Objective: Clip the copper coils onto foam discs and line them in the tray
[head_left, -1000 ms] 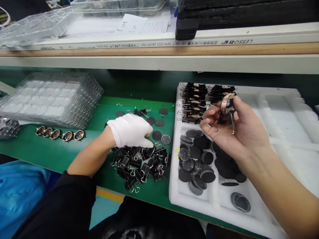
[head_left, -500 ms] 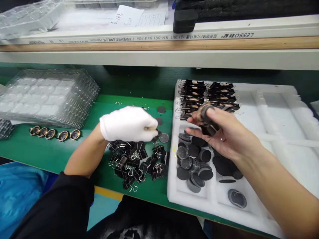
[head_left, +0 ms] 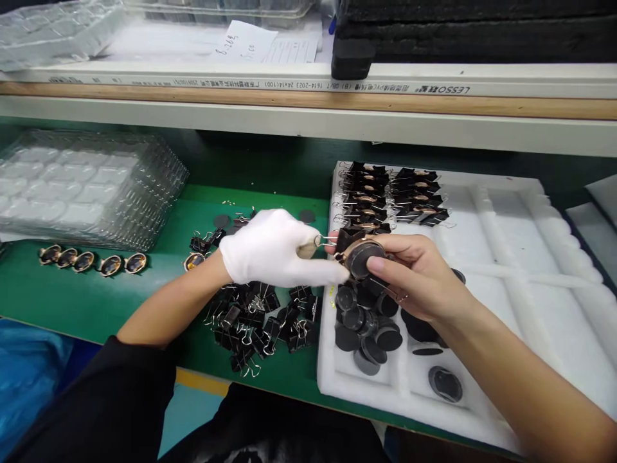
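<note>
My left hand (head_left: 282,249), in a white glove, closes on a black binder clip (head_left: 348,239), with the clip's wire handle at its fingertips. Another gloved finger reaches the edge of a gold-rimmed watch case (head_left: 345,256). My bare right hand (head_left: 414,270) holds this case, its thumb pressed on a black disc (head_left: 362,258) that covers the face. The clip sits at the far edge of the case; how far its jaws grip is partly hidden. Below my left hand lies a pile of loose binder clips (head_left: 250,315).
A white foam tray (head_left: 405,402) holds clipped watch cases (head_left: 366,199) in rows and loose black discs (head_left: 371,337). Several gold-rimmed watch cases (head_left: 83,260) line up at left, before stacked clear plastic trays (head_left: 91,186). A shelf edge (head_left: 299,122) crosses above the bench.
My left hand has moved right, from above the clip pile to the watch case, bringing a binder clip to it. My right hand has come slightly left and lower with the case and disc.
</note>
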{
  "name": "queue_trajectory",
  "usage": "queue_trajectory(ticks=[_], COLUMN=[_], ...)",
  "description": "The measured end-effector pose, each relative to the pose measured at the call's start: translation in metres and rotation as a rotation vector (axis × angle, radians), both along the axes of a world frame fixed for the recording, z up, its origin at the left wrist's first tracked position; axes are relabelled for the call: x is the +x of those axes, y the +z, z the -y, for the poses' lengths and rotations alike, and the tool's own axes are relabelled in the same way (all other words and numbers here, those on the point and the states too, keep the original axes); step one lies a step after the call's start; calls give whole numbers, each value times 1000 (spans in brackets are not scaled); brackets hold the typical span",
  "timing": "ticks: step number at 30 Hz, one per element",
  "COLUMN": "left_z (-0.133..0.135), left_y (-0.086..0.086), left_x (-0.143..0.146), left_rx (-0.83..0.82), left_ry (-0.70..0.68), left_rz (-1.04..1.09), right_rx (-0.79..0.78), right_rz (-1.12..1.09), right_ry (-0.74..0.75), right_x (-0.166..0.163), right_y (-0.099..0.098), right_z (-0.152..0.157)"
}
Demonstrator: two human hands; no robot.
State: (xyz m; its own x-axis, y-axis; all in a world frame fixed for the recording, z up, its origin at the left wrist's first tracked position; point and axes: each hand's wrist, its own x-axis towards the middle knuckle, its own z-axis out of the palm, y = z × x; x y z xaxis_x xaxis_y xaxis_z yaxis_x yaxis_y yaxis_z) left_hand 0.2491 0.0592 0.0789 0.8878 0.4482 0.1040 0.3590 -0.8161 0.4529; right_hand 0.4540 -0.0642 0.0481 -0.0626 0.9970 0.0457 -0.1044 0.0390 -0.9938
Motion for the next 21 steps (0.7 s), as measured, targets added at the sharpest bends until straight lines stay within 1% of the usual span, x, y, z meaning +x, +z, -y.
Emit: queue_trajectory(ticks=[2,5,8,12,15,18,20,21], left_z=[3,8,12,13,12,11,11,11], left_y=[-2,-4,-4,-6,-7,-6,-5,-4], left_x=[2,5,6,5,5,6,6,7], left_rx=[-55,-106,-103,-90,-72,-92,-127,-144], left_ry=[-15,-6,8,-67,-49,-29,-32,-36], left_rz=[-17,18,47,64,87,97,104,107], right_rx=[24,31,26,14,20,26,7,-12], right_rz=[41,92,94,92,96,65,103,157], right_ry=[14,-1,8,72,87,53,38,45], right_x=[3,7,10,11,13,20,29,34], right_y=[1,0,-1,-1,4,12,17,20], right_z=[1,2,2,1,2,2,1,1])
